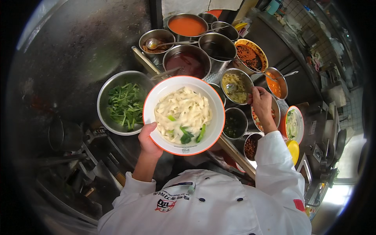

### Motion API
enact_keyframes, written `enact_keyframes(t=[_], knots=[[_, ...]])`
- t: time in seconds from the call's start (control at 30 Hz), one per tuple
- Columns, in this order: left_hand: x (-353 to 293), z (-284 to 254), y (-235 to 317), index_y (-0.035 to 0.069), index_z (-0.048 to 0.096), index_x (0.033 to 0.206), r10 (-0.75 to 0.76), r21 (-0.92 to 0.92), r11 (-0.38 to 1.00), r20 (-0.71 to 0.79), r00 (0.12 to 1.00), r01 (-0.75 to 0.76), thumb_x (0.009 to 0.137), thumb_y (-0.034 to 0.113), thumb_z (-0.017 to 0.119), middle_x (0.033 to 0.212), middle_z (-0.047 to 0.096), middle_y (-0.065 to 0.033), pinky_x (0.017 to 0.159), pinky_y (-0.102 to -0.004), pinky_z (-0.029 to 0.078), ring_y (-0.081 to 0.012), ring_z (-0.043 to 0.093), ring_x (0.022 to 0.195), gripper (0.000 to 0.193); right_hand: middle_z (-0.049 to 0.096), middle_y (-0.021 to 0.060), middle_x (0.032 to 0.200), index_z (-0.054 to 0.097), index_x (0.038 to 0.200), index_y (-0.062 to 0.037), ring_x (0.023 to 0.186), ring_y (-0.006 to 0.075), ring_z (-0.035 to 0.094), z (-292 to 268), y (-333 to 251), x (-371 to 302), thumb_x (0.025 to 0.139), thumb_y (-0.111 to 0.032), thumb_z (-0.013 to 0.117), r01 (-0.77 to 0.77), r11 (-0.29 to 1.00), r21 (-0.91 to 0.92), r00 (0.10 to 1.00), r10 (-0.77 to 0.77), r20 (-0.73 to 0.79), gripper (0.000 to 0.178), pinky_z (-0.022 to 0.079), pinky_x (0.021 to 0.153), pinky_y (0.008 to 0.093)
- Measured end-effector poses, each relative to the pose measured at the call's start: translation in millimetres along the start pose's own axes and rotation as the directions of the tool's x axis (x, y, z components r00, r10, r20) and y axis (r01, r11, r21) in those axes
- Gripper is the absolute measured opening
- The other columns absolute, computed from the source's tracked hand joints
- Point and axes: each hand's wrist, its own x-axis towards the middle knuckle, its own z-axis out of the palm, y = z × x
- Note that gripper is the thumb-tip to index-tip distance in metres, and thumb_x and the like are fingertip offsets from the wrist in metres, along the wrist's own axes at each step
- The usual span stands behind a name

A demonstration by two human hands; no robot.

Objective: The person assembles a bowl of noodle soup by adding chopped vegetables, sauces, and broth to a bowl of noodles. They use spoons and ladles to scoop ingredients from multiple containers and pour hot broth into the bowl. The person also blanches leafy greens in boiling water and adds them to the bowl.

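My left hand (150, 141) grips a white bowl (150, 105) with an orange rim by its lower left edge, thumb over the rim. Wide flat noodles (183, 109) fill it, with a few green leaves (187, 136) near the front. To the right, my right hand (261, 102) is closed round the handle of a spoon (232, 87). The spoon's bowl rests in a steel pot of chopped, yellowish garlic-like bits (238, 78). Part of the handle is hidden by my fingers.
Left of the bowl stands a steel basin of leafy greens (126, 102). Behind are pots of dark red liquid (187, 62), orange broth (188, 26) and chili oil (250, 55). Chopped scallions (234, 124) and peanuts (250, 148) sit nearer. Another noodle bowl (299, 127) is at right.
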Motion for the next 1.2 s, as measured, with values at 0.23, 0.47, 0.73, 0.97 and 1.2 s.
enact_keyframes(t=[0.23,0.47,0.73,0.97,1.2], knots=[[12.0,-8.2,15.3,-0.005,0.037,0.132,-0.039,0.034,0.999,-0.054,0.998,0.04,0.078,0.025,0.046,0.131,0.046,-0.0184,0.102,-0.0379,0.035,-0.0297,0.046,0.119,0.063,0.063,0.021,0.08,0.062,0.098,0.0013,0.074,0.0372,0.063,-4.2,-7.1,-29.8,0.083,-0.004,0.059,0.437,0.806,-0.399,0.897,-0.357,0.261,0.017,0.05,0.066,0.0396],[9.4,-7.2,21.5,-0.005,0.029,0.136,-0.012,0.081,0.997,-0.031,0.999,0.015,0.074,0.028,0.046,0.136,0.04,-0.0208,0.104,-0.0405,0.032,-0.0333,0.041,0.124,0.072,0.065,0.0128,0.082,0.057,0.105,0.008,0.072,0.0178,0.065,-6.7,1.2,-37.8,0.094,-0.009,0.047,-0.203,0.935,0.292,0.975,0.166,0.149,0.023,0.053,0.066,0.0277],[11.4,3.4,19.2,-0.005,0.03,0.136,-0.003,0.14,0.99,0.001,1.0,0.003,0.076,0.03,0.045,0.136,0.039,-0.0212,0.104,-0.0414,0.032,-0.0338,0.041,0.123,0.071,0.06,0.0177,0.088,0.051,0.107,0.0099,0.076,0.0238,0.066,-13.5,5.9,-31.8,0.096,-0.014,0.043,-0.264,0.785,0.56,0.96,0.27,0.074,0.028,0.056,0.066,0.03],[23.1,24.3,3.7,-0.006,0.034,0.133,-0.033,0.107,0.994,0.077,0.996,0.024,0.074,0.028,0.046,0.132,0.044,-0.0207,0.103,-0.0387,0.033,-0.0318,0.045,0.12,0.069,0.062,0.0228,0.088,0.05,0.106,0.0125,0.075,0.0279,0.066,-25.0,0.8,-35.0,0.094,-0.012,0.045,-0.234,0.724,0.649,0.937,0.346,-0.048,0.028,0.057,0.066,0.0338],[46.0,39.1,-14.9,-0.006,0.036,0.132,-0.14,0.131,0.983,0.091,0.986,0.127,0.076,0.026,0.046,0.132,0.045,-0.0213,0.103,-0.0391,0.034,-0.0323,0.046,0.12,0.065,0.062,0.0225,0.09,0.052,0.108,0.0128,0.078,0.0285,0.065,-56.7,-73.3,-91.6,0.096,-0.016,0.04,0.06,0.788,0.613,0.991,0.025,-0.129,0.033,0.055,0.071,0.0367]])
